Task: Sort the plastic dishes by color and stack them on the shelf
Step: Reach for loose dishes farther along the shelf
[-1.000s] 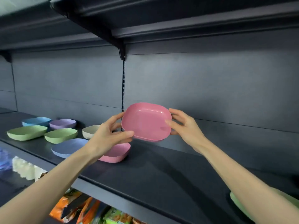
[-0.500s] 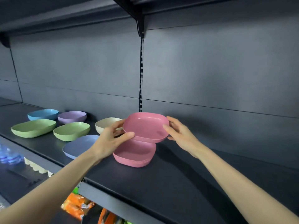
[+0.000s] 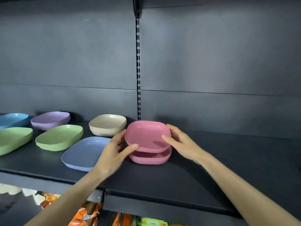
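A pink dish (image 3: 145,136) hangs just above a pink stack (image 3: 149,159) on the dark shelf (image 3: 162,181). My left hand (image 3: 114,154) grips its left rim, thumb on the front edge. My right hand (image 3: 179,141) holds its right rim, thumb inside the dish. To the left lie a blue-grey dish (image 3: 83,152), a beige stack (image 3: 108,124), two green stacks (image 3: 59,137) (image 3: 13,139), a purple dish (image 3: 50,119) and a light blue dish (image 3: 11,119).
The shelf's right half (image 3: 236,160) is bare dark surface. A slotted upright (image 3: 138,70) runs down the back wall behind the pink stack. Snack packets (image 3: 84,216) show on the level below the shelf's front edge.
Both hands have lowered the pink dish from chest height, tilted toward me, down to level and just over the pink stack. The view has tipped downward.
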